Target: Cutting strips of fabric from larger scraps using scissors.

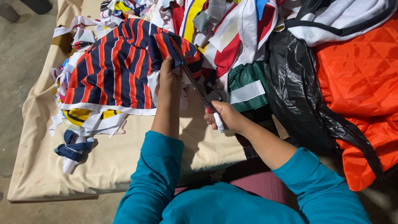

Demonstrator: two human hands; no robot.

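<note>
Your left hand [168, 83] gripped the striped fabric [112, 66] at its edge — your right hand [226, 117] was closed around the scissors [199, 89], blades against that fabric.

A teal long-sleeved top is worn, and both sleeves are seen pushed up short of the wrists. The left hand [168, 85] and right hand [226, 116] are left bare: no gloves, rings or watch are seen.

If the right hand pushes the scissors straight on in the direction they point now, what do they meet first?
The right hand points the scissors up and to the left. Their blades already meet the striped navy, orange and red cloth held by the left hand. Depth beyond is unclear.
</note>
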